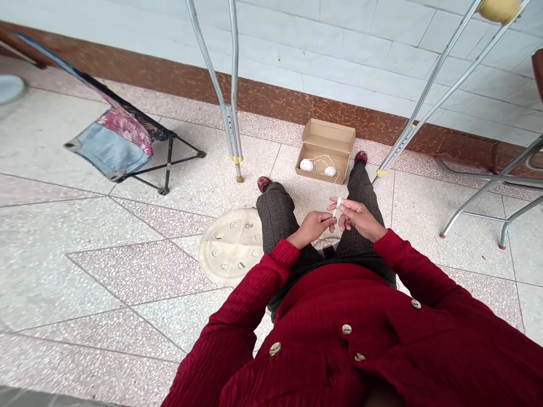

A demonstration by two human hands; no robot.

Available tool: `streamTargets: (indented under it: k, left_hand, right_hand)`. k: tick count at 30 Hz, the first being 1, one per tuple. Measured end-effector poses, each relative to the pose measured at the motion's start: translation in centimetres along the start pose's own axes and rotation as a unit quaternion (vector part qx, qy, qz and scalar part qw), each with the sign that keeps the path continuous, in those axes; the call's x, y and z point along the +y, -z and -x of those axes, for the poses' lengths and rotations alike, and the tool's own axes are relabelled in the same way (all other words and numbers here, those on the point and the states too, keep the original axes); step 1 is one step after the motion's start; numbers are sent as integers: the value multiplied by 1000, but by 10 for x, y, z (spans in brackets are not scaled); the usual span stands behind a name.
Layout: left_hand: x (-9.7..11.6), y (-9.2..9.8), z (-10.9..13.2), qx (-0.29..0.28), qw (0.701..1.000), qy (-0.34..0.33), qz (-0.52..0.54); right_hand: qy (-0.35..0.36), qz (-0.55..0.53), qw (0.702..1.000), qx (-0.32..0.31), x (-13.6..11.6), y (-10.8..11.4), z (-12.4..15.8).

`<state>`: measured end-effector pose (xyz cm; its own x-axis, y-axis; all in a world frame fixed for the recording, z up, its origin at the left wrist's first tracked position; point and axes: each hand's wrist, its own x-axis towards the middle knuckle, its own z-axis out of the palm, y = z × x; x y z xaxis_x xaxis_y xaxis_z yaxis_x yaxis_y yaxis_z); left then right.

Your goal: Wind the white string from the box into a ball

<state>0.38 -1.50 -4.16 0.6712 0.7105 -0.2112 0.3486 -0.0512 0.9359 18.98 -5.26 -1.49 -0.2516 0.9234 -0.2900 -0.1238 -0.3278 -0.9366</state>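
The head camera looks forward and down at the hands (354,217).

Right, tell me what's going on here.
A seated person in a red cardigan is handling a small piece of white yarn, pinched between the left hand and the right hand above their knees. Beyond their feet, an open cardboard box on the floor holds two white yarn balls. Metal crutches stand to either side of the box.
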Motion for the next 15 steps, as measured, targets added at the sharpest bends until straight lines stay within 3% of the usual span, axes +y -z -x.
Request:
streamTargets:
  k: [3, 7, 12, 15]
  left_hand:
    - [6, -1, 9, -25, 997, -4, -74]
    - [20, 16, 11, -10, 973, -52, -225]
    - [27, 48, -6, 56, 949, -106, -292]
    - [21, 59, -18, 55, 960, -90, -259]
  right_hand:
    - [31, 92, 994, 42, 17, 6, -14]
    - [51, 238, 968, 63, 35, 13, -19]
    - [37, 329, 943, -17, 27, 5, -3]
    - [24, 283, 958, -47, 13, -3, 5]
